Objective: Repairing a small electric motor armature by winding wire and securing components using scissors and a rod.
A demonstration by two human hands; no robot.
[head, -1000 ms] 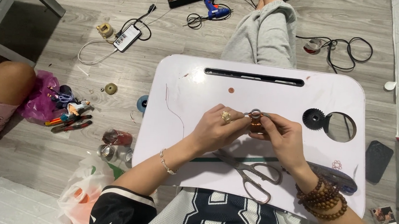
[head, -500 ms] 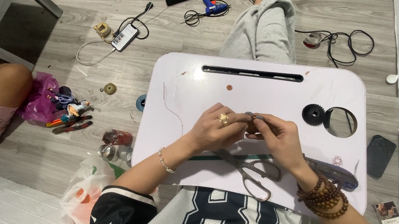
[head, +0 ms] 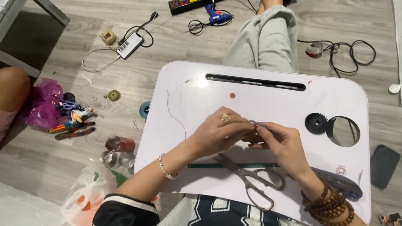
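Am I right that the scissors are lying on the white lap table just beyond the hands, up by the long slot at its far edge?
Not quite. The scissors do lie on the white lap table, but on the near side of the hands, towards the person's body, not up by the long slot. The left hand and right hand work between the two. The head view shows this.

Over the middle of the white table (head: 193, 84), the left hand (head: 220, 133) and right hand (head: 282, 146) meet, fingertips pinching a small metal ring (head: 255, 124) between them. Scissors (head: 252, 179) lie across a thin green rod (head: 211, 165) near the table's near edge — a black gear (head: 315, 123) sits by the round hole toward the right edge.
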